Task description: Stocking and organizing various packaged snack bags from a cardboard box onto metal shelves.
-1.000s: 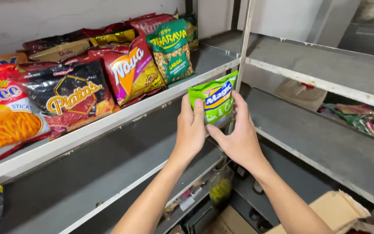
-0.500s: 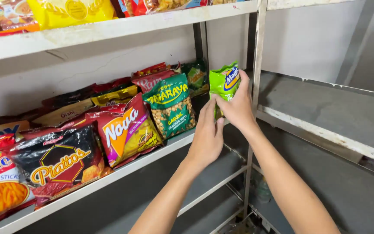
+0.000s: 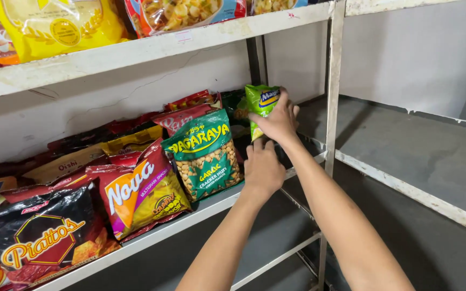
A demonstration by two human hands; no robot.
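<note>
My right hand (image 3: 280, 121) grips a small bright green snack packet (image 3: 260, 103) and holds it upright over the right end of the middle shelf (image 3: 206, 207), beside a green bag of cracker nuts (image 3: 204, 153). My left hand (image 3: 263, 167) is just below it, fingers curled near the packet's lower edge at the shelf front; whether it touches the packet is hidden. Both forearms reach up from the bottom of the view.
Red-and-orange (image 3: 138, 194) and black (image 3: 41, 240) chip bags line the middle shelf to the left, with more bags behind. Yellow and red packs (image 3: 55, 24) sit on the top shelf. A metal upright post (image 3: 331, 108) stands right of my hands, with grey shelving (image 3: 422, 156) beyond.
The green packet has risen from below the middle shelf and moved back onto its right end. My right hand now holds it from the top; my left hand has slipped lower.
</note>
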